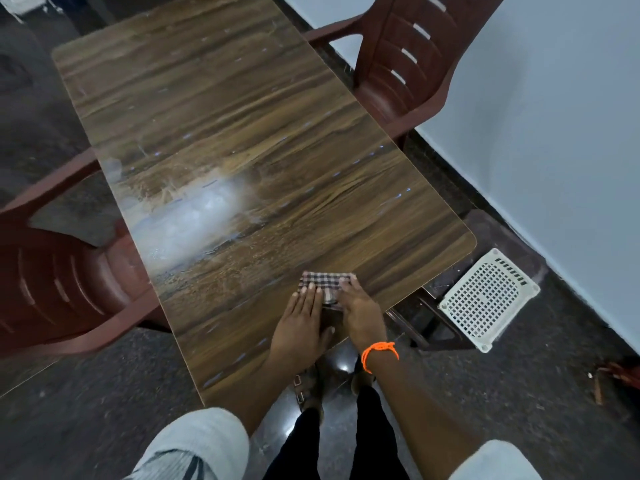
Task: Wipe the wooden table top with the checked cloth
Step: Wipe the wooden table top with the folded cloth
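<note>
On wooden table top — left hand, right hand pressing checked cloth

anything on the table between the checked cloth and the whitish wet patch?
No objects: head view shows only bare wood grain between the checked cloth and wet patch on the table.

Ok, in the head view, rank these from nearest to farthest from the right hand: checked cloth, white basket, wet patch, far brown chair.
From the right hand:
1. Checked cloth, under its fingers.
2. White basket, on the floor to its right.
3. Wet patch, ahead, to the left.
4. Far brown chair, by the wall.
</note>
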`<control>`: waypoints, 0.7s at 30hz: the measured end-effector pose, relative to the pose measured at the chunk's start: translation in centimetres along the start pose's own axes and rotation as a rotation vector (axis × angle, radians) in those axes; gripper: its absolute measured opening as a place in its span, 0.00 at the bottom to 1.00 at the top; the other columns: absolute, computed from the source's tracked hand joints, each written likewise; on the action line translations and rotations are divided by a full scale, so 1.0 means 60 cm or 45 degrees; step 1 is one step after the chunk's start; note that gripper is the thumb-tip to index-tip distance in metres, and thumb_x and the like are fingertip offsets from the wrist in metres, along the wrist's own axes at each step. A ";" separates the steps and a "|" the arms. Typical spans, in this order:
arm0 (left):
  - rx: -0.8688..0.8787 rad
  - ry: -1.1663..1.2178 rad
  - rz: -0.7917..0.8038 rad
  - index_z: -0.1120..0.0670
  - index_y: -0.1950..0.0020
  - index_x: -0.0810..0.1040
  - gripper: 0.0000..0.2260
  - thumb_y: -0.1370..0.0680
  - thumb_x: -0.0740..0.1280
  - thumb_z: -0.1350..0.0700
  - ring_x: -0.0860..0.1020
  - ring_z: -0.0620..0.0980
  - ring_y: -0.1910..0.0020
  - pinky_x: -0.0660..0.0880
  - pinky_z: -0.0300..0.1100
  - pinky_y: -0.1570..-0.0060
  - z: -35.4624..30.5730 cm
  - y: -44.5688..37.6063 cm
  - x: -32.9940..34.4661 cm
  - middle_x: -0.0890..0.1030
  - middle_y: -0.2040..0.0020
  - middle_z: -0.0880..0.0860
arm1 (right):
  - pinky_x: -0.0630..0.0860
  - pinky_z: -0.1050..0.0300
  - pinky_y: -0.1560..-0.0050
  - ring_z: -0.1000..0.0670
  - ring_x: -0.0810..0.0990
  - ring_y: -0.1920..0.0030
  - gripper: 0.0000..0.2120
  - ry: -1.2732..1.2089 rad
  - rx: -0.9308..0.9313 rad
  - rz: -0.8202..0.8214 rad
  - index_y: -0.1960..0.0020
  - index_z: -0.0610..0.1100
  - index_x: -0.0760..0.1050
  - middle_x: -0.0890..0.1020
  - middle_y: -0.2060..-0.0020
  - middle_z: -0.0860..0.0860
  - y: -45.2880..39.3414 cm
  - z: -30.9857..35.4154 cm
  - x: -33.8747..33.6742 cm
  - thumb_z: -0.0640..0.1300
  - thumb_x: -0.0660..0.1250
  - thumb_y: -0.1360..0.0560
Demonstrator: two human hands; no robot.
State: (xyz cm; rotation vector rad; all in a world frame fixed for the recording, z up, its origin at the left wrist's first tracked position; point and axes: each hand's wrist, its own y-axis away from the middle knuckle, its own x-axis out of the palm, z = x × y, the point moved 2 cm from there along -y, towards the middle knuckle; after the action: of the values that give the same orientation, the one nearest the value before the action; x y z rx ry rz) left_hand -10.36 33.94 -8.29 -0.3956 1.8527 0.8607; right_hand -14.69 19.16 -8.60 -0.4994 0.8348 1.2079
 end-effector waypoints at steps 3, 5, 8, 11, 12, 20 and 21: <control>-0.008 0.013 0.042 0.60 0.18 0.46 0.36 0.18 0.49 0.38 0.45 0.56 0.18 0.39 0.50 0.20 0.011 0.061 0.023 0.47 0.18 0.60 | 0.68 0.55 0.33 0.44 0.66 0.28 0.16 -0.049 -0.013 -0.021 0.40 0.40 0.78 0.77 0.36 0.44 0.052 0.018 0.033 0.32 0.64 0.26; -0.006 0.031 0.078 0.61 0.18 0.47 0.37 0.19 0.46 0.37 0.46 0.57 0.18 0.40 0.52 0.20 0.000 0.093 0.040 0.46 0.18 0.60 | 0.69 0.57 0.34 0.45 0.67 0.28 0.15 -0.020 -0.013 -0.006 0.41 0.39 0.79 0.77 0.36 0.45 0.091 0.019 0.046 0.31 0.66 0.27; -0.001 0.008 0.111 0.64 0.21 0.60 0.38 0.20 0.53 0.37 0.59 0.61 0.21 0.49 0.57 0.22 -0.035 0.107 0.049 0.60 0.21 0.64 | 0.62 0.67 0.32 0.42 0.71 0.31 0.16 -0.081 0.148 -0.047 0.41 0.36 0.79 0.74 0.36 0.47 0.123 0.000 0.043 0.28 0.68 0.29; 0.036 0.004 0.101 0.66 0.21 0.57 0.40 0.21 0.55 0.37 0.57 0.63 0.20 0.48 0.58 0.21 -0.056 0.080 0.043 0.58 0.21 0.67 | 0.57 0.70 0.31 0.40 0.71 0.32 0.15 -0.089 0.237 -0.082 0.42 0.34 0.78 0.75 0.36 0.39 0.114 -0.012 0.025 0.28 0.68 0.28; 0.042 0.000 0.100 0.66 0.20 0.53 0.40 0.21 0.55 0.38 0.52 0.63 0.19 0.44 0.57 0.21 -0.054 0.069 0.041 0.54 0.20 0.67 | 0.58 0.68 0.30 0.41 0.70 0.31 0.14 -0.068 0.235 -0.077 0.42 0.34 0.79 0.76 0.37 0.38 0.104 -0.009 0.021 0.29 0.67 0.27; -0.024 -0.071 0.054 0.63 0.18 0.44 0.38 0.18 0.52 0.39 0.45 0.59 0.18 0.42 0.53 0.20 0.021 0.051 0.022 0.46 0.18 0.64 | 0.58 0.52 0.25 0.45 0.60 0.25 0.19 -0.060 0.160 -0.039 0.33 0.39 0.73 0.64 0.27 0.41 0.036 0.061 0.044 0.31 0.60 0.22; -0.022 -0.077 0.065 0.63 0.18 0.44 0.38 0.18 0.51 0.39 0.45 0.59 0.18 0.43 0.53 0.20 0.034 0.067 0.027 0.46 0.18 0.64 | 0.55 0.54 0.25 0.45 0.58 0.25 0.18 -0.053 0.148 -0.018 0.33 0.39 0.73 0.64 0.27 0.41 0.041 0.074 0.056 0.31 0.59 0.22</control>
State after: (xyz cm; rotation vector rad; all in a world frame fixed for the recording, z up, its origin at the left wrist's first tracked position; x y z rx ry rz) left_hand -12.18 38.32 -8.65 -0.3306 1.8072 0.9143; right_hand -15.34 25.18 -8.30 -0.3839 0.8587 1.1461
